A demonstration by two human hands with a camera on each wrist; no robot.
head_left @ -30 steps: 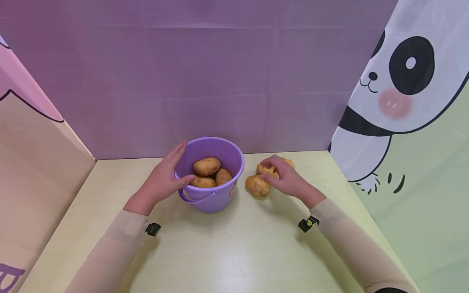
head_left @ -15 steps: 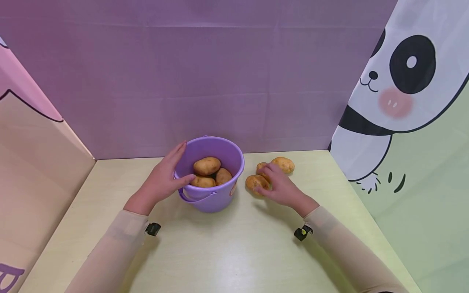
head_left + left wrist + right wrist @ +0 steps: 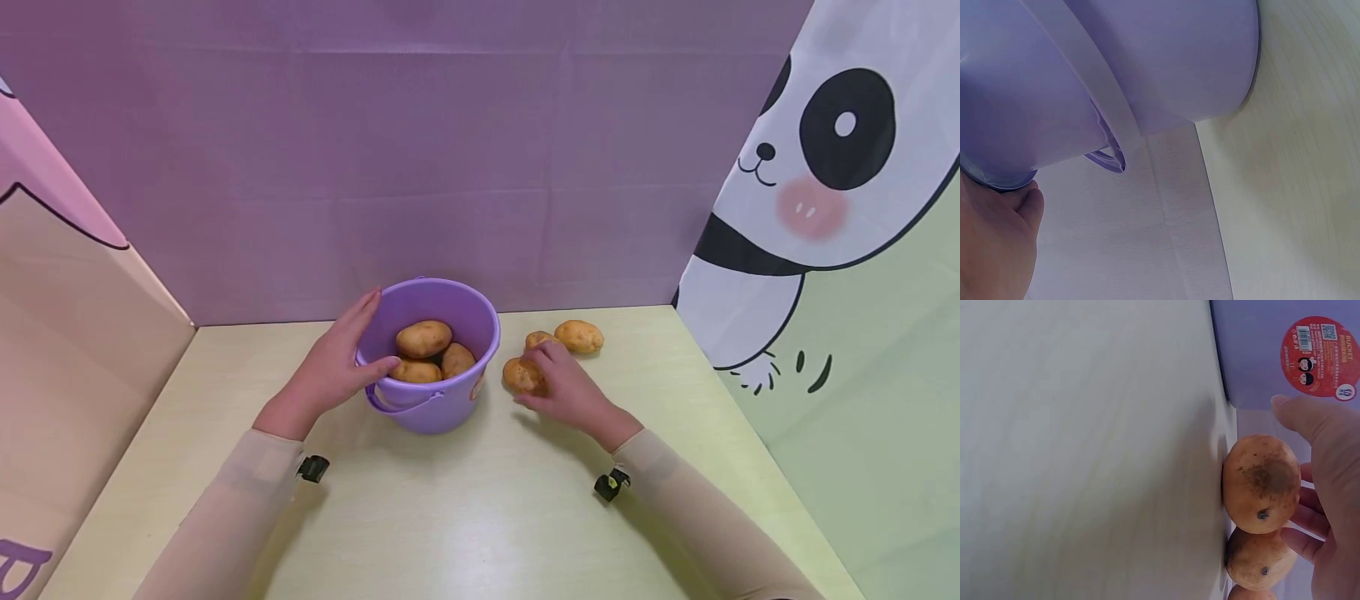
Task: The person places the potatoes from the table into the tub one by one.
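A purple bucket stands upright on the table, a potato on top of others inside it. My left hand holds its left rim, thumb over the near edge and fingers along the far side. In the left wrist view, the hand meets the rim at the lower left. To the bucket's right, my right hand reaches around the nearest potato. The right wrist view shows fingers behind this potato and the thumb apart from it, near the bucket wall.
A second potato lies just behind the nearest one, and a third sits farther back to the right. A purple backdrop rises behind the light wooden table. A panda-printed panel borders the right side.
My right hand has moved left and toward me, from the second potato to the nearest one, uncovering the third. The left hand and bucket stay put.
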